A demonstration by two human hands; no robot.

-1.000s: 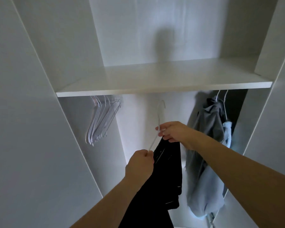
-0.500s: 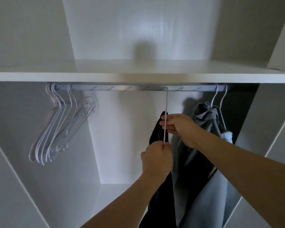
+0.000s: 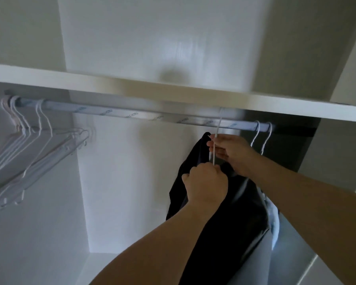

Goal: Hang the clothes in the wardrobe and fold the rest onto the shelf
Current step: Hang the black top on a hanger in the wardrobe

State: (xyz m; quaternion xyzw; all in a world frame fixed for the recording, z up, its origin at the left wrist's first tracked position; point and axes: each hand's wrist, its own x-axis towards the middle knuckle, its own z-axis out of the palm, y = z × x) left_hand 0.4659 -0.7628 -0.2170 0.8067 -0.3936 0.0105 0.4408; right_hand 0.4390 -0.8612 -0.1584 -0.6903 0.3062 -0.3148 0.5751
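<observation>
A black garment hangs on a thin white hanger whose hook sits at the metal rail under the white shelf. My right hand pinches the hanger's neck just below the rail. Lower down, my left hand grips the hanger's near end together with the black cloth. A grey garment hangs behind my arms at the right, mostly hidden.
Several empty white hangers hang bunched at the rail's left end. Two more hanger hooks sit at the rail's right end. White wardrobe walls close in on both sides, with open rail between the two groups.
The hanger with the black garment has risen from below the shelf up to the rail and shifted right toward the hung clothes. Both hands kept their hold.
</observation>
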